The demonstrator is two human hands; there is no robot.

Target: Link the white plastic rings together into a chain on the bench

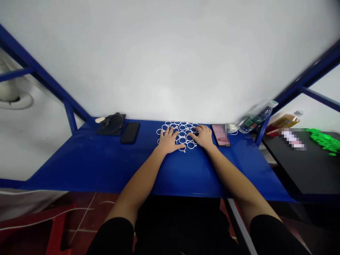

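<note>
Flatly, grip spread, left hand (168, 142) and right hand (204, 137) touch white rings (182, 137); a bottle label (250, 122) looks illegible.

I see white rings (182, 137) beneath the left hand (168, 141) and right hand (204, 137), plain blue table (87, 159) around them, black phone (130, 133) to their left, bright green pieces (325, 140) far to their right.

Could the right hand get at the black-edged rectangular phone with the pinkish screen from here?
Probably yes: the right hand rests, fingers spread, on the thin white rings, and the phone lies just to its right, with nothing visible between.
</note>
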